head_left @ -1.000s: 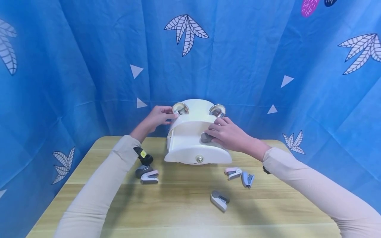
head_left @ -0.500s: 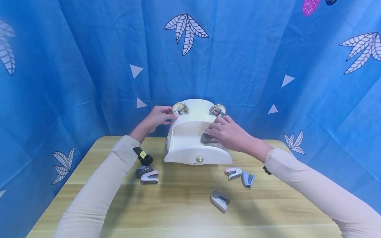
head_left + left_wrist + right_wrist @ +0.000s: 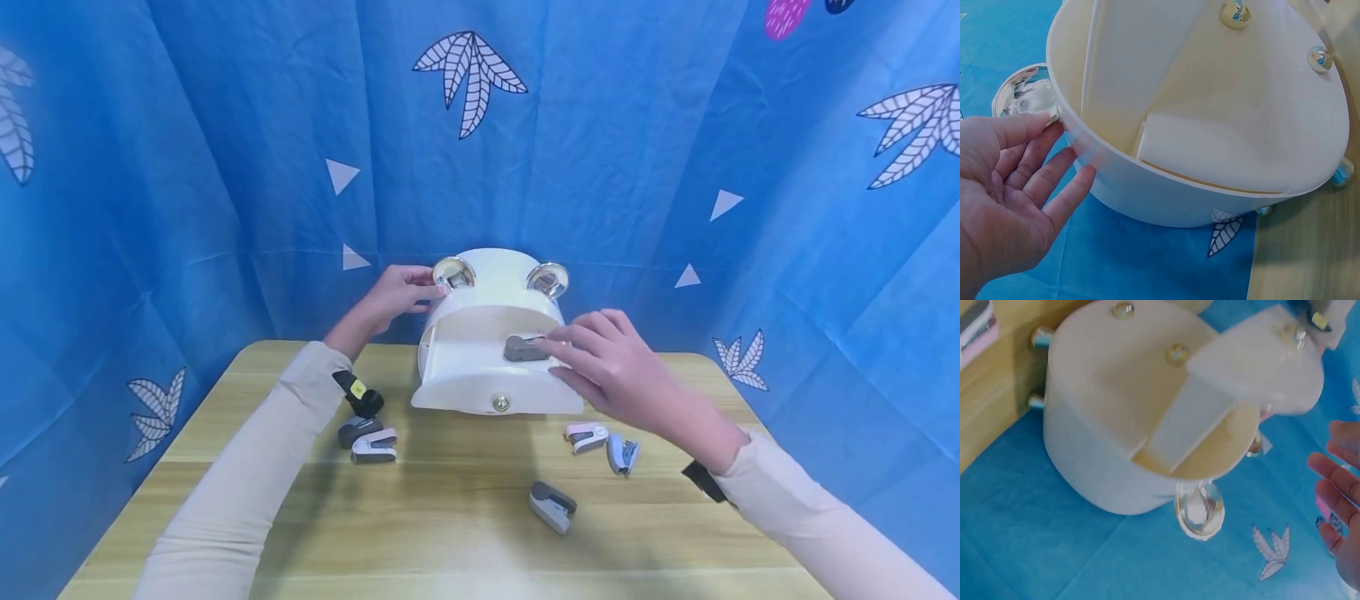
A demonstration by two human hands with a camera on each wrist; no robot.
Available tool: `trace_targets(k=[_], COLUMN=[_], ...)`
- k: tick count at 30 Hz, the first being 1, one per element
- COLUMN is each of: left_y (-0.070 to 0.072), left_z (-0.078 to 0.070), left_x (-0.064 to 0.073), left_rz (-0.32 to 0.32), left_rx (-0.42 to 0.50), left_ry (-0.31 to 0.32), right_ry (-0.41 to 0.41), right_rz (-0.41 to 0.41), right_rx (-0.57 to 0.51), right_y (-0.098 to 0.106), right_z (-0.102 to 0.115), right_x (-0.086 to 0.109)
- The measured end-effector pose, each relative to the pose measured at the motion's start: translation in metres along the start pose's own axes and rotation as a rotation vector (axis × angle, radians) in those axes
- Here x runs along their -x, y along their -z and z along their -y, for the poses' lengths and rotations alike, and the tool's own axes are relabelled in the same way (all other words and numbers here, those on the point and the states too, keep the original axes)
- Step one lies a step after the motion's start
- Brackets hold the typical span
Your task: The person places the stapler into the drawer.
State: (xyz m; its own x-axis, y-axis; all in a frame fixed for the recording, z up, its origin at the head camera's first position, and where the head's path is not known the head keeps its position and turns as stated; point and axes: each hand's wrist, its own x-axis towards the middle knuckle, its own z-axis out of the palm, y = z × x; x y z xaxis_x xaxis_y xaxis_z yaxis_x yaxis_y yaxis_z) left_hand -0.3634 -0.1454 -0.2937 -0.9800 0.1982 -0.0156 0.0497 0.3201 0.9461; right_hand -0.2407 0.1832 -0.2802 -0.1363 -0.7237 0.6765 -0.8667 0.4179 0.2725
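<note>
A white rounded storage box with two shiny discs on top stands at the back of the table, its upper drawer pulled out. Inside the drawer's right side lies a dark grey stapler. My right hand hovers by the drawer's right edge, fingers extended and apart from the stapler. The right wrist view shows that hand with nothing in it. On the left, my left hand pinches the rim of the left shiny disc, its other fingertips at the box's side.
Two staplers, one dark and one white, lie left of the box. To the right are a pink-and-white stapler and a blue one. A grey-and-white stapler lies nearer. A blue curtain hangs behind.
My right hand has let go of the dark grey stapler in the drawer and drawn back to the right and slightly down. The left hand stays at the disc.
</note>
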Motion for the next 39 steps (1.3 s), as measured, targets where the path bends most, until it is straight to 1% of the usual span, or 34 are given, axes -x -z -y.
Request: trace_targets(k=[3,7,10,12,16,21,23,26,30,33,39], left_y=[0.000,-0.001,-0.001,0.000,0.000,0.000,0.000,0.000,0.000,0.000,-0.001], left_z=[0.001,0.002,0.002,0.002,0.001,0.003,0.003,0.004,0.004,0.004,0.004], left_x=[0.000,-0.001,-0.001,-0.001,-0.002,-0.005,-0.005,-0.005,-0.005,-0.005,-0.005], left_rz=[-0.003,-0.003,-0.005,-0.007,-0.002,0.005,0.006,0.005,0.006,0.006,0.000], left_rx=[0.003,0.000,0.000,0.006,0.007,0.003,0.002,0.001,0.001,0.001,-0.002], left_ry=[0.001,0.001,-0.005,-0.007,-0.011,-0.020,-0.022,-0.024,-0.023,-0.022,-0.022], right_ry=[0.025,0.053,0.057,0.056,0.053,0.033,0.030,0.028,-0.005,-0.037,-0.062], right_rz=[-0.045,-0.093,-0.101,-0.086,-0.008,0.140,0.186,0.247,0.334,0.380,0.434], right_rx=[0.001,-0.006,-0.007,-0.007,-0.022,-0.049,-0.057,-0.054,-0.041,-0.035,-0.018], right_y=[0.000,-0.007,-0.014,-0.020,-0.033,-0.049,-0.055,-0.063,-0.071,-0.075,-0.082], right_z=[0.014,0.030,0.038,0.042,0.048,0.054,0.056,0.058,0.060,0.061,0.061], right_x=[0.010,0.027,0.041,0.051,0.072,0.095,0.104,0.115,0.126,0.132,0.140])
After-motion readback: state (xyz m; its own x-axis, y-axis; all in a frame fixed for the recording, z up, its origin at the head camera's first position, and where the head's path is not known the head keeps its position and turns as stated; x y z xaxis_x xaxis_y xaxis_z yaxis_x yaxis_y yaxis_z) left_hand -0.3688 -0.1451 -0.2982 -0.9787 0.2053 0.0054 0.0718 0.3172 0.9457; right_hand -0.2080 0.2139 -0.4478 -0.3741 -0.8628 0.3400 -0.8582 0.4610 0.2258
